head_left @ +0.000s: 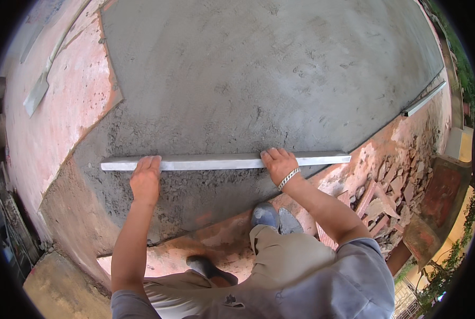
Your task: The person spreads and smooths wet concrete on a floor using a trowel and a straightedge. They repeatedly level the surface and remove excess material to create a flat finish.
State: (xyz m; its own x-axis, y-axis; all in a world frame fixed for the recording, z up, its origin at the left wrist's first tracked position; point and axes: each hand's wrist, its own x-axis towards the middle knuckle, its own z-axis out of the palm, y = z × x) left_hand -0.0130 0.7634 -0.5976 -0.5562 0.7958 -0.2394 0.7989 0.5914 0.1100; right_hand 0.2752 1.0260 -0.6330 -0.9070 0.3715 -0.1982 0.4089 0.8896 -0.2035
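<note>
A long metal screed bar (211, 162) lies almost level across wet grey mortar (269, 74). My left hand (146, 178) is closed over the bar toward its left end, fingers curled on the far edge. Right of the bar's middle, my right hand (281, 166) grips it the same way, a chain bracelet on that wrist. Beyond the bar the mortar looks mostly smooth. Nearer to me it is rough and crumbly, especially below and left of the bar.
A shovel (38, 93) rests on the pinkish surface at far left. Another metal bar (425, 99) lies along the mortar's right edge. Broken rubble and tile pieces (389, 196) are heaped at right, beside a rusty reddish metal body (439, 196). A grey flat object (289, 221) is by my boot (265, 215).
</note>
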